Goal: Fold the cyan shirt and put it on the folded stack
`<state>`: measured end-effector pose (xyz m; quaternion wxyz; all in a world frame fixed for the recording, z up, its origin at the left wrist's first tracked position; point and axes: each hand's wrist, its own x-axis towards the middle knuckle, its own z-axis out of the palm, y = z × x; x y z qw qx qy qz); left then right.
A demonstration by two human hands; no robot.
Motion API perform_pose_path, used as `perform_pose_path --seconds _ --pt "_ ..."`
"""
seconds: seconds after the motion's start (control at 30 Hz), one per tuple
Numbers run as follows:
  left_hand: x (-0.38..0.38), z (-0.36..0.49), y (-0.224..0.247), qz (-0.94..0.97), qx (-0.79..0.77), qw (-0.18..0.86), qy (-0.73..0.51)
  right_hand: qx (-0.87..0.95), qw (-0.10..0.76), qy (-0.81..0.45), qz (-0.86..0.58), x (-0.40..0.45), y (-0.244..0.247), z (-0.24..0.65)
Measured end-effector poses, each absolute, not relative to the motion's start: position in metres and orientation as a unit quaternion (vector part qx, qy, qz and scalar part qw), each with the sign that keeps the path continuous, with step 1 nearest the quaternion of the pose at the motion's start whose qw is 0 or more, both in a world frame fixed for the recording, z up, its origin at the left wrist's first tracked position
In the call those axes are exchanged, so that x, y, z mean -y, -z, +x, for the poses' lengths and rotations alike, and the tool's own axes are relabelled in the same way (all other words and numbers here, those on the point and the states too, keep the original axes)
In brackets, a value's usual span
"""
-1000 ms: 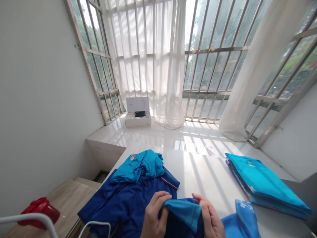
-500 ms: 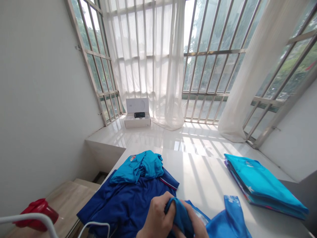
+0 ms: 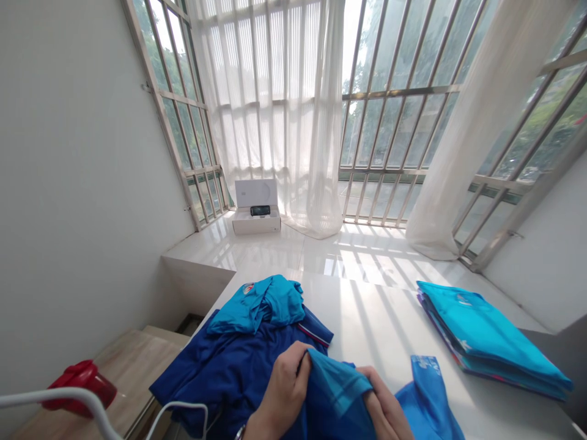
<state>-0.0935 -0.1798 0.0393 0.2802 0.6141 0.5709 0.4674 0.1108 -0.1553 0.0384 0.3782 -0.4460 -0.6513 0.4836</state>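
Between my hands a blue garment (image 3: 337, 391) is stretched, its lighter blue hem or edge showing on top. My left hand (image 3: 287, 388) has its fingers closed on the left end of that edge. The right end is pinched by my right hand (image 3: 385, 403), whose fingertips are partly hidden by the cloth. Bright blue fabric (image 3: 426, 391) with a white pattern lies on the table to the right; whether it belongs to the held garment I cannot tell. Beyond my left hand lie a crumpled navy garment (image 3: 229, 373) and a turquoise shirt (image 3: 261, 305) on top of it.
A stack of folded turquoise clothes (image 3: 495, 330) lies on the white table (image 3: 367, 311) at right. An open white box (image 3: 257, 225) holding a dark device stands by the curtained window. At lower left are a red object (image 3: 80, 388) and a white curved tube (image 3: 68, 396).
My hands have moved apart, and the bunched blue cloth between them is now spread out with its edge stretched. The view has shifted slightly.
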Motion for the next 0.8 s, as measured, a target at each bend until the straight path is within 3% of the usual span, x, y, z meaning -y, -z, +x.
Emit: perform_pose_path --seconds 0.37,0.53,0.8 --pt "0.188 -0.07 -0.032 0.696 -0.513 0.342 -0.368 0.656 0.351 -0.52 -0.418 0.148 -0.031 0.11" --pt "0.185 -0.075 -0.027 0.634 -0.551 0.315 -0.442 0.66 0.35 -0.497 -0.442 0.153 -0.034 0.116" --pt "0.191 -0.104 -0.047 0.592 -0.549 0.295 -0.511 0.769 0.217 -0.398 -0.45 0.135 -0.021 0.142"
